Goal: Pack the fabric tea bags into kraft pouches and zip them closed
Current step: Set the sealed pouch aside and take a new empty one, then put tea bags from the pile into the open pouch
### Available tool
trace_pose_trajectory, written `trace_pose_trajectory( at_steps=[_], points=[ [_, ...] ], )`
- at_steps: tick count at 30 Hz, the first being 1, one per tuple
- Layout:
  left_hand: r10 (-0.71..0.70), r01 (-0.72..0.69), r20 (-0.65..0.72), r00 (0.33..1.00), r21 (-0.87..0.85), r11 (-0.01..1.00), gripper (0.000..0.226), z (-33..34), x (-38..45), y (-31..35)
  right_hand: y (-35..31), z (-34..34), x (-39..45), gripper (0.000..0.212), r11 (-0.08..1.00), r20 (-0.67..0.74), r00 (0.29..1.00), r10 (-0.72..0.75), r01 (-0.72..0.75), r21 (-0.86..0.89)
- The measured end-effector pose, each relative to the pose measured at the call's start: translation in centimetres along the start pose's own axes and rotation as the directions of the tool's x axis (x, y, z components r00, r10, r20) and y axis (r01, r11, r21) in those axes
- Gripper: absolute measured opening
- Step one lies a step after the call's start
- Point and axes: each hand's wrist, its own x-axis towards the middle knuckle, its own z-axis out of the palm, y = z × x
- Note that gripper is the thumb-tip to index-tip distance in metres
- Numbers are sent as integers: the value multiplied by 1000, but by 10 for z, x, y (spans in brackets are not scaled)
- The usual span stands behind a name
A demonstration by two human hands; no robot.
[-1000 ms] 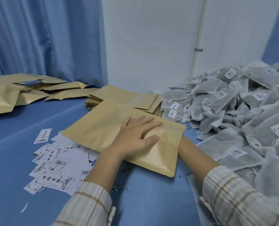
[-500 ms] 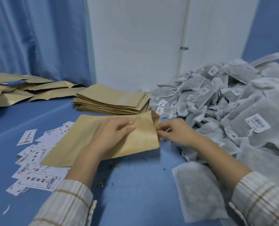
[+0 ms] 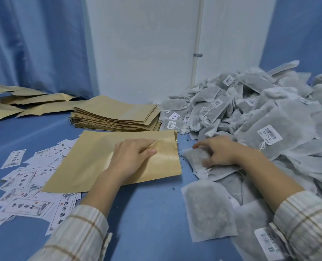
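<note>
A kraft pouch [image 3: 92, 161] lies flat on the blue table, its zip end toward the right. My left hand [image 3: 132, 157] rests on it near that end, thumb and fingers pinching the top layer by the zip strip. To the right, my right hand [image 3: 218, 153] lies with curled fingers on a grey fabric tea bag [image 3: 196, 161] at the edge of the big tea-bag pile [image 3: 269, 117]. Another tea bag [image 3: 207, 208] lies flat and alone near the front.
A stack of flat kraft pouches [image 3: 117, 115] sits behind the one in hand. More pouches [image 3: 24, 104] lie at the far left. Printed paper labels [image 3: 24, 187] are scattered at the left front. A white wall and blue curtains close the back.
My right hand left the pouch's mouth and moved right onto a tea bag. The pouch now lies flatter, with my left hand still on it.
</note>
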Motion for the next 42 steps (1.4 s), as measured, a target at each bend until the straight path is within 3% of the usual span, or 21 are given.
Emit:
trace_pose_trajectory(
  at_steps=[2,4,7,10,12,16,18,20,21,25,28,31,33,34,36,38,40,42],
  points=[
    [-5,5,-26,1000,-8,1000,26,1,0,-3,1,-2,2,63,973,-201,979,37,10,232],
    [-24,21,-60,998,-40,999,25,1,1,-5,-3,-3,2,60,890,-256,962,97,31,456],
    [-13,5,-95,995,-84,996,22,0,4,-7,-19,-1,5,47,876,-314,949,31,125,466],
    [13,-30,-107,994,-167,985,24,1,6,-4,-43,5,17,25,784,-353,936,-12,228,578],
    [19,-46,-116,993,-236,971,33,1,8,-1,-61,8,31,9,775,-312,950,14,187,604],
    [9,-66,-162,987,-347,935,39,-3,10,-2,-87,5,40,37,728,-96,994,-57,107,677],
    [-4,-54,-166,986,-342,938,41,-6,9,-5,-90,10,47,37,766,-47,977,-207,191,613],
    [-36,-17,-153,988,-329,944,39,-7,9,-10,-95,9,51,31,672,72,977,-200,83,736],
    [-44,-6,-151,988,-316,949,38,-7,9,-13,-95,5,48,24,698,147,979,-139,-8,716],
    [-48,6,-147,988,-276,961,33,-5,9,-17,-85,8,59,11,923,-16,999,-39,42,383],
    [-25,-18,-146,989,-284,959,33,-2,9,-11,-90,5,57,31,924,-41,996,-82,91,372],
    [-18,-29,-144,989,-313,949,32,-1,8,-6,-99,-3,48,32,861,78,977,-197,135,490],
    [-15,-29,-141,990,-302,953,31,-1,6,-7,-93,-4,45,28,898,51,958,-281,244,367],
    [-23,-17,-136,990,-290,957,28,-1,6,-9,-91,-8,43,22,887,103,960,-261,196,418],
    [-47,13,-129,990,-256,967,21,0,5,-14,-75,-15,43,11,895,79,981,-175,125,428],
    [-57,28,-128,990,-218,975,17,1,4,-17,-58,-31,31,22,919,66,990,-128,93,383],
    [-60,35,-116,991,-210,977,17,1,3,-18,-39,-40,20,30,941,217,971,-97,19,338],
    [-60,40,-83,995,-227,973,18,0,2,-18,-24,-43,10,45,987,450,892,-34,-42,157]
  ],
)
